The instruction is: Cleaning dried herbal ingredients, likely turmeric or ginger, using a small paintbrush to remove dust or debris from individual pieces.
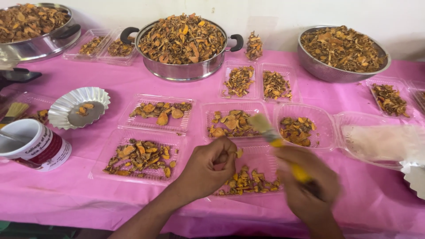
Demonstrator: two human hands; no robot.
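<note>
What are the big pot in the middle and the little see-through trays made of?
The big pot looks like shiny steel: silvery, mirror-like sides, with dark, probably plastic, handles. The trays look like thin clear plastic: the pink table cover shows through them, and their ribbed bottoms glint.

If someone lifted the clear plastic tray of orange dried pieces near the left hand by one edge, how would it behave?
The clear plastic tray looks thin-walled, so it would probably flex or sag. Its orange dried pieces lie loose and would likely slide or spill if it tilted. It seems light and might skid on the pink tablecloth if pushed.
</note>
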